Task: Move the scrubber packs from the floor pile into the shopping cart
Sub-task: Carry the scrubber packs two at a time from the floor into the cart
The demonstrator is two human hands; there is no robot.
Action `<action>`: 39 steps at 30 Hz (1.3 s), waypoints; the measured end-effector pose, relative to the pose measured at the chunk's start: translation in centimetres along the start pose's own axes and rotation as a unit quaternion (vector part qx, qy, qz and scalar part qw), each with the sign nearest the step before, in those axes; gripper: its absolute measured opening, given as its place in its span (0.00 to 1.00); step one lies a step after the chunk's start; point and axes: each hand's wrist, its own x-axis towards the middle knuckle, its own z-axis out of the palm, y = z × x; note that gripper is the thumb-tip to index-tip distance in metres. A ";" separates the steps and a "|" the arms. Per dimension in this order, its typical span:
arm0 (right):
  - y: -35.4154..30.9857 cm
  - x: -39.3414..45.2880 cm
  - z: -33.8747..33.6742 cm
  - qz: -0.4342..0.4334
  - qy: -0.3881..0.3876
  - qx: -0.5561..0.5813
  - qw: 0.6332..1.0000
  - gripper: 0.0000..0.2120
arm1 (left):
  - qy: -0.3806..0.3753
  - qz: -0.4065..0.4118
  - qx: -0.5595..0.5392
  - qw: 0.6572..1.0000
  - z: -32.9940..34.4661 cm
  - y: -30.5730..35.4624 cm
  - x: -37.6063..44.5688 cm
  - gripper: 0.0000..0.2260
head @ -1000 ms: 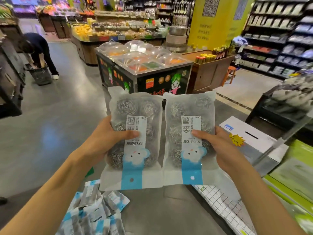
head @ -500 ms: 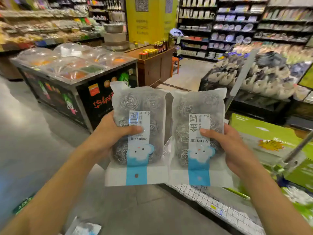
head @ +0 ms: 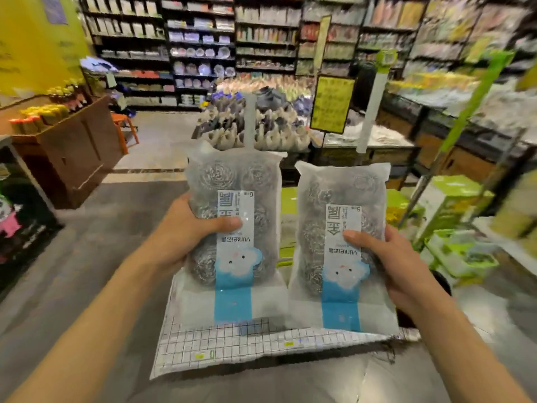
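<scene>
My left hand point(head: 186, 231) grips left scrubber pack point(head: 235, 228), thumb across label. My right hand point(head: 389, 257) grips right scrubber pack point(head: 340, 245), thumb on label. Both packs upright, side by side, edges nearly touching, held above white gridded sheet point(head: 261, 341). Store shelves point(head: 203, 53) behind, blurred.

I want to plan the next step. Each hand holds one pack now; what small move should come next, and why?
Probably lower both packs toward the gridded surface just below them, which looks like part of the cart. The left hand grips the left pack and the right hand grips the right pack, both held up in the air, so nothing is placed yet.
</scene>
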 end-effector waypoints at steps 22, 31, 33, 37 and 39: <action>-2.2 -13.3 -28.3 -0.078 0.453 0.008 0.888 0.13 | -0.431 0.011 -0.013 0.902 39.9 -0.4 7.6 0.21; -4.1 -22.0 -39.5 -0.104 0.552 0.010 0.827 0.08 | -0.535 0.015 -0.020 0.845 57.5 -0.1 2.8 0.26; -4.0 -23.7 -41.0 -0.104 0.575 0.012 0.811 0.09 | -0.566 0.023 -0.019 0.824 60.9 -0.2 1.6 0.28; -3.9 -26.2 -43.8 -0.110 0.627 0.024 0.771 0.12 | -0.622 0.030 -0.021 0.782 67.1 -0.3 -0.7 0.20; -3.7 -27.0 -45.0 -0.114 0.643 0.030 0.757 0.15 | -0.647 0.024 -0.026 0.762 70.0 -0.3 -1.7 0.17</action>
